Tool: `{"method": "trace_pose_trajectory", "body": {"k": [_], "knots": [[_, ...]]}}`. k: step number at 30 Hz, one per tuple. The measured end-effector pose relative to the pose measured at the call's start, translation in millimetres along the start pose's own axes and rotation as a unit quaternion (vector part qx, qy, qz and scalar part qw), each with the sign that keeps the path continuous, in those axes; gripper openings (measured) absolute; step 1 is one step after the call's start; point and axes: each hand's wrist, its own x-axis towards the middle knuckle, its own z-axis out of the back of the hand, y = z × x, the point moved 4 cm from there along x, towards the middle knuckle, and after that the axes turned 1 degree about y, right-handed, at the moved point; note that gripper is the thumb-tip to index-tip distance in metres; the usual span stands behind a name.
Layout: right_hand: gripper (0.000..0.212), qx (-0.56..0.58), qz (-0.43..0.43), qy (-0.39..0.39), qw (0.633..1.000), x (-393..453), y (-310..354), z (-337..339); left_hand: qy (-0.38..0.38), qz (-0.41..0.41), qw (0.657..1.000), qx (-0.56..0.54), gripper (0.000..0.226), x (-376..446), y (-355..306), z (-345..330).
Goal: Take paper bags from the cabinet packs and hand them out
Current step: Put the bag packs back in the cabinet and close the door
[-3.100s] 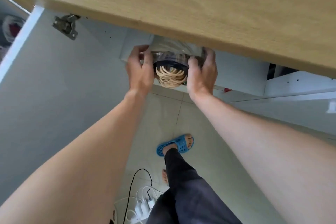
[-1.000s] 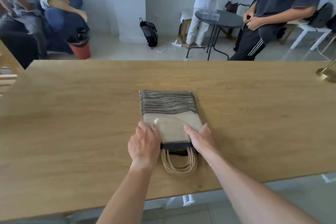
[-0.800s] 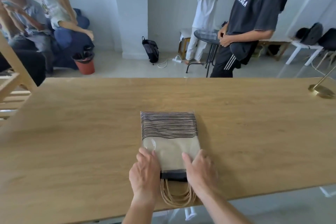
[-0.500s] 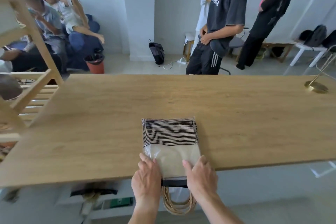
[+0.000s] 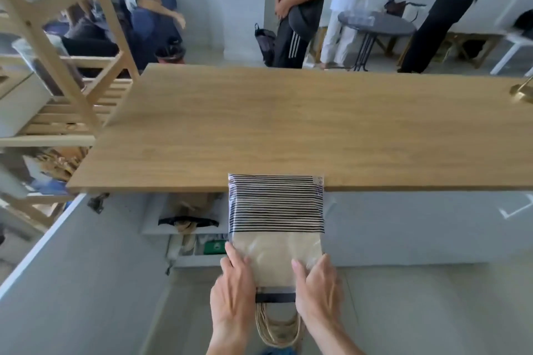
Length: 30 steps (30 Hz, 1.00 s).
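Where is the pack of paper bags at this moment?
In the head view, the pack of paper bags is low in the centre, held between the left hand and right hand, its striped far end over the near edge of the wooden table.

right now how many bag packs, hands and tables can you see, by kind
bag packs: 2, the striped pack held by both hands and another pack on the cabinet shelf
hands: 2, left hand, right hand
tables: 2, wooden table, round dark table
total: 6
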Motion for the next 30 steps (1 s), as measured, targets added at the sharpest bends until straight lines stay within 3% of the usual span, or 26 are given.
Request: {"method": "trace_pose_trajectory", "body": {"k": [5, 11, 16, 30], "knots": [[0.04, 0.016, -0.001, 0.003, 1.0, -16, -18, -29, 0.006, 0.017, 0.998, -0.064, 0.055, -15, 23, -24], [0.058, -0.03, -0.032, 0.074, 0.996, 1, -41, -92, 0.04, 0.048, 0.997, -0.038, 0.036, 2, 43, -77], [0.059, -0.023, -0.005, 0.059, 0.998, 31, -39, -145, 0.036, 0.055, 0.997, -0.049, 0.036, 37, 61, -120], [0.066, -0.015, 0.116, -0.019, 0.993, 222, 61, -253, -0.091, 0.05, 0.994, -0.021, 0.041, 265, 64, -172]]}}
